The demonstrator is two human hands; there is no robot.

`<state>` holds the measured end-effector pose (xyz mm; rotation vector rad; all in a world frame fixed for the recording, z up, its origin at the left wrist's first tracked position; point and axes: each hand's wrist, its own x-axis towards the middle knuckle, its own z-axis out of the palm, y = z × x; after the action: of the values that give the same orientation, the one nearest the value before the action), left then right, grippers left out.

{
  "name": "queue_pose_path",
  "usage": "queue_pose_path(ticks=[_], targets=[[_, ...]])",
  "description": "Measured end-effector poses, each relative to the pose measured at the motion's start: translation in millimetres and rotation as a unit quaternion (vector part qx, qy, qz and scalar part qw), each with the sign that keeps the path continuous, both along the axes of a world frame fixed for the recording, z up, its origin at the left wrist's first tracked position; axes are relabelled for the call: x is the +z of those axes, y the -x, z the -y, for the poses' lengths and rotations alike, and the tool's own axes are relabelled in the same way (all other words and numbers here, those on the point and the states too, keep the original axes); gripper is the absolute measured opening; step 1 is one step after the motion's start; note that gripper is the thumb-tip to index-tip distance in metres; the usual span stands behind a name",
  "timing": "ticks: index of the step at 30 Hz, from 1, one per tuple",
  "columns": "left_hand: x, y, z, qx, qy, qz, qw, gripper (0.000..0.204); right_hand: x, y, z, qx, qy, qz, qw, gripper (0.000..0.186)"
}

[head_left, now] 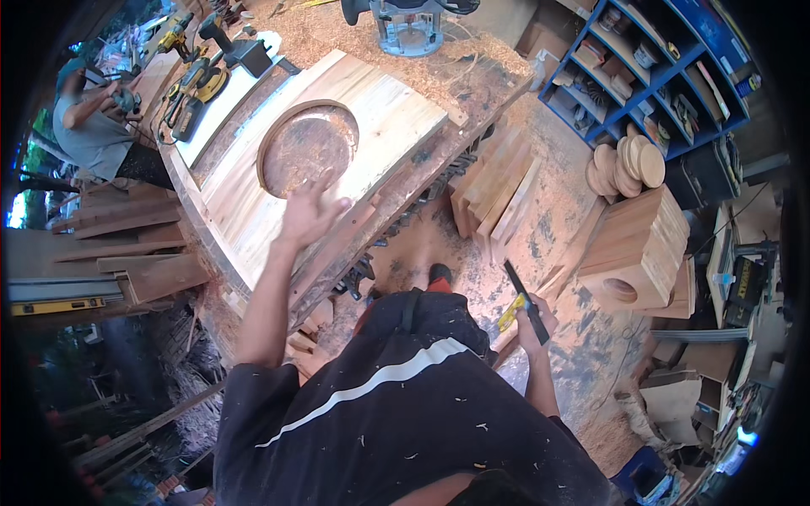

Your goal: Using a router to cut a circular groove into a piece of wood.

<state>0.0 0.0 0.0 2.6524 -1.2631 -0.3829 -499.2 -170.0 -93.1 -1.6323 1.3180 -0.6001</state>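
A pale wooden panel [396, 110] with a large round cutout [308, 152] lies on the workbench [506, 84]. My left hand [312, 211] is open at the lower rim of the cutout, fingers spread over the wood. My right hand [536, 323] is low to the right, off the bench, closed around a long black bar-shaped tool [519, 282] with a yellow part [510, 314]. I cannot make out exactly what that tool is. Sawdust and shavings show inside the cutout and around the panel.
A router [409, 29] and cordless tools [190, 110] share the bench. Another person [80, 122] works at the left. Stacked boards [489, 194], wooden discs [629, 164], a holed wooden box [633, 253] and blue shelving [641, 67] stand at the right.
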Motion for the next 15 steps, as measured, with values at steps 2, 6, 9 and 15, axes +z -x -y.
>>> queue_pose_path(ticks=[2, 6, 9, 15], targets=[[1, -24, -21, -0.019, 0.027, -0.014, 0.999, 0.080, 29, -24, 18, 0.114, 0.012, -0.109, 0.987, 0.036], [-13, -49, -50, -0.064, 0.010, 0.096, 0.993, 0.066, 104, -99, 50, 0.253, 0.103, -0.102, 0.957, 0.038], [-16, -30, -42, -0.017, 0.025, 0.127, 0.991, 0.061, 161, -144, 59, 0.299, 0.190, -0.064, 0.933, 0.041], [-26, -44, -36, 0.024, 0.053, 0.179, 0.982, 0.054, 157, -182, 84, 0.260, 0.189, 0.134, 0.937, 0.030]])
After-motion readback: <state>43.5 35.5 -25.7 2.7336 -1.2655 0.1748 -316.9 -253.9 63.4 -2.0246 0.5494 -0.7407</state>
